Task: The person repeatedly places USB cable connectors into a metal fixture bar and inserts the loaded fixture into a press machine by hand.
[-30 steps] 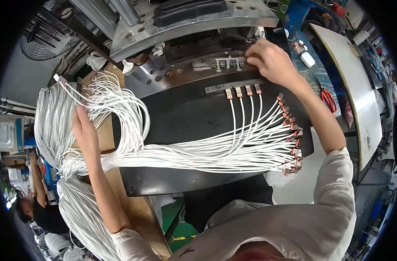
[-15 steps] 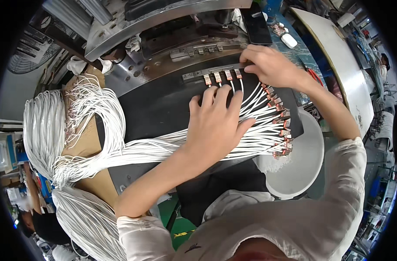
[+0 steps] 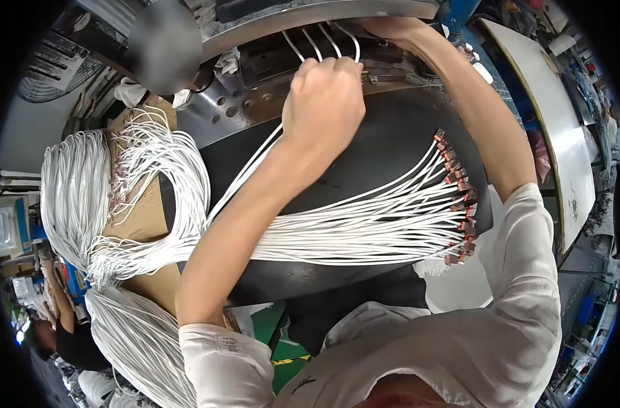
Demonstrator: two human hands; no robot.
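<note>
Four white cables [image 3: 357, 46]: bunched within the left hand [image 3: 325, 98]; ahead of its knuckles they run on separately and vanish beneath the upper press plate [image 3: 310, 15], which hides their ends.
Left grip: fingers curled tight around the cables, back of the hand upward, just short of the plate's front edge.
Right hand [image 3: 391, 30]: near the left fingers, on their right, reaching in at the plate's edge; its fingertips are shadowed and partly covered, so I cannot tell whether they hold anything.
Cable tails: trail from beneath the left hand toward the person's left, joining the looped bundle.
Cable fan [image 3: 364, 234]: closer to the body than the left fingers, spread over the black board [image 3: 391, 139].
Connectors [image 3: 465, 194]: metal with red-orange parts, clustered at the fan's end, right of the left fingers and nearer the body.
Metal bed [image 3: 262, 102]: left of the left fingers, pierced with round holes.
Coiled cables [image 3: 72, 190]: well apart, left of both hands' fingers, beside brown cardboard [image 3: 146, 228].
</note>
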